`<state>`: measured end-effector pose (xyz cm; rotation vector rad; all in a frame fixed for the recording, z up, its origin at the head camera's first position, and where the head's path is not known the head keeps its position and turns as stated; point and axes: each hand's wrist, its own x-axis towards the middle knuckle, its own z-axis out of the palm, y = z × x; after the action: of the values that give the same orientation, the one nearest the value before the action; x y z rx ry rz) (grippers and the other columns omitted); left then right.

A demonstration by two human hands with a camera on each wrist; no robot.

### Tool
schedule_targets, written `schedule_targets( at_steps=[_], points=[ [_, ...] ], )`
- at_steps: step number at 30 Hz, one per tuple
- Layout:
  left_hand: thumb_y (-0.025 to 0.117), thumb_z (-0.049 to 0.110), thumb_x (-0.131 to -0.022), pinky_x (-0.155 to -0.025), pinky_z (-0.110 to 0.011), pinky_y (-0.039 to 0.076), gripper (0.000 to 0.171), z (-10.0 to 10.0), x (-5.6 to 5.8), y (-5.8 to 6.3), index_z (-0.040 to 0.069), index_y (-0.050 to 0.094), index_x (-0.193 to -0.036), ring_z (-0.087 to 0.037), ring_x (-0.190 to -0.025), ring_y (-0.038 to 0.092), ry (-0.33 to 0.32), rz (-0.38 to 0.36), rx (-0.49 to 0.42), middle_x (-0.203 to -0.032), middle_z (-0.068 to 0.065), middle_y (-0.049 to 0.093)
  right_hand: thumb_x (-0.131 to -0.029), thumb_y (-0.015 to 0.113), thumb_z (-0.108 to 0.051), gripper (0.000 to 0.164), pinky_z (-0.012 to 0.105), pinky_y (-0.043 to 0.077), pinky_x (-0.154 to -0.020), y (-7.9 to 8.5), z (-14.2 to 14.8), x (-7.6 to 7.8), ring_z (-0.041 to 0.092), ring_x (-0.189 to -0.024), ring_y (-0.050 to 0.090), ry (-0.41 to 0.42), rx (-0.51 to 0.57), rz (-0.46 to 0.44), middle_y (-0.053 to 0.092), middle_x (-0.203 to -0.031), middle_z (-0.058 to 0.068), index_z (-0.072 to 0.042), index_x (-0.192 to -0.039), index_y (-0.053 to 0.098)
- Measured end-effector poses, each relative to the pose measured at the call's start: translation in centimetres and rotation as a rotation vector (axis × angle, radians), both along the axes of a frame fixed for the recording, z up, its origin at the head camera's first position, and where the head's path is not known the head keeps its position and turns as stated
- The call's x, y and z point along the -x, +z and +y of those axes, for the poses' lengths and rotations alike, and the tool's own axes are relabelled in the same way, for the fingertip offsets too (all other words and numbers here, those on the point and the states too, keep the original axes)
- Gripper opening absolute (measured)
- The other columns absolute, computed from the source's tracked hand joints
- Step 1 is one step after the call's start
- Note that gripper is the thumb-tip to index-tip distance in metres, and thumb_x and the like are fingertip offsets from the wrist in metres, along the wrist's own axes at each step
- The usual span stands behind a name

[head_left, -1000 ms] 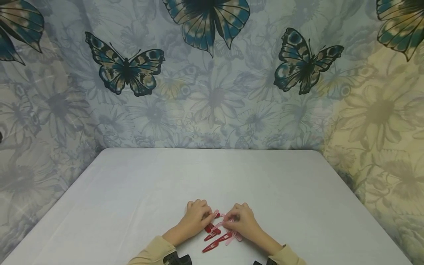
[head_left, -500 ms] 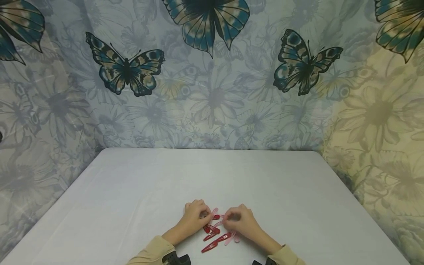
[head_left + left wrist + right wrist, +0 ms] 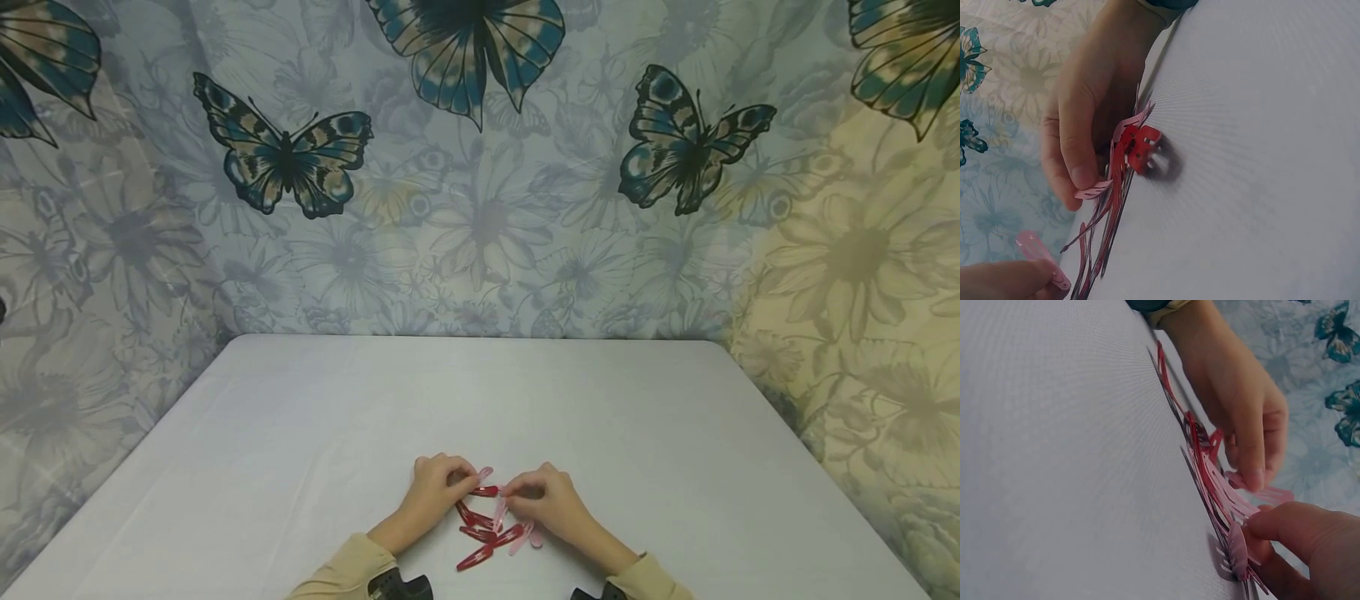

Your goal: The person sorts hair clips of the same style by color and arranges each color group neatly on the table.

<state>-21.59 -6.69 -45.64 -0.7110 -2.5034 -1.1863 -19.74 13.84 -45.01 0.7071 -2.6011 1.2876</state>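
A pile of red and pink snap hair clips lies between the hands near the table's front. My left hand pinches a pink hair clip by one end, its other end sticking out past the fingertips. Just below these fingertips is a red hair clip. Opposite, my right hand pinches another pink hair clip between thumb and forefinger, over the pile. More red hair clips lie toward the person. Beside the right hand rests a curved pink clip, its kind unclear.
The hands work on a white table with rounded far corners. Behind it hangs a flowered cloth backdrop with butterflies. Dark wrist devices sit at the tan cuffs.
My left hand has shifted slightly left, and the red clip below its fingertips shows more fully. The pink clip at my right fingertips has swung from slanting to nearly upright. Several red clips have shifted.
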Motion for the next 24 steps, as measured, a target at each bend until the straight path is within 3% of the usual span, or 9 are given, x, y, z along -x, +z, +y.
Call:
schedule_targets(
  at_steps=[4,7,11,18,24],
  points=[
    [0.07,0.018,-0.077,-0.065,-0.032,0.025,0.006,0.0,0.0,0.0,0.015,0.065,-0.074,0.001,-0.057,0.048,0.006,-0.008,-0.061,-0.063,0.014,0.058,-0.073,0.072,-0.015,0.005,0.024,0.03,-0.056,0.1,0.0,-0.1,0.009,-0.066,0.04,0.017,0.012,0.0,0.063,-0.075,-0.007,-0.014,-0.078,0.072],
    [0.071,0.012,-0.076,-0.069,-0.023,0.035,0.007,0.0,0.2,-0.1,0.011,0.064,-0.076,0.0,-0.055,0.055,-0.035,-0.016,-0.142,-0.063,0.01,0.062,-0.074,0.072,-0.016,0.006,0.023,0.029,-0.056,0.2,0.0,-0.1,0.009,-0.066,0.04,0.022,0.015,-0.015,0.064,-0.076,-0.005,-0.014,-0.079,0.073],
    [0.07,0.004,-0.075,-0.048,-0.02,0.042,0.008,-0.2,0.5,-0.1,0.01,0.064,-0.076,-0.002,-0.052,0.053,-0.074,-0.031,-0.205,-0.065,0.007,0.063,-0.073,0.073,-0.017,0.006,0.023,0.029,-0.056,0.2,0.0,-0.1,0.009,-0.066,0.04,0.011,0.012,-0.013,0.062,-0.075,-0.007,-0.014,-0.079,0.073],
    [0.072,0.016,-0.075,-0.054,-0.022,0.037,0.004,-1.8,1.5,0.7,0.012,0.071,-0.076,-0.003,-0.058,0.039,0.019,-0.042,-0.125,-0.07,0.012,0.06,-0.073,0.073,-0.016,0.005,0.025,0.031,-0.057,-0.3,-0.1,0.0,0.008,-0.066,0.04,0.002,-0.007,-0.02,0.059,-0.072,-0.014,-0.016,-0.078,0.073],
    [0.074,0.012,-0.072,-0.055,-0.025,0.033,0.006,-4.1,2.7,1.8,0.015,0.073,-0.078,-0.007,-0.058,0.036,0.1,-0.07,-0.068,-0.064,0.011,0.051,-0.073,0.073,-0.016,0.005,0.025,0.03,-0.055,-0.2,-0.1,0.0,0.007,-0.064,0.039,0.004,-0.009,0.003,0.059,-0.071,-0.014,-0.016,-0.077,0.073]
  ],
)
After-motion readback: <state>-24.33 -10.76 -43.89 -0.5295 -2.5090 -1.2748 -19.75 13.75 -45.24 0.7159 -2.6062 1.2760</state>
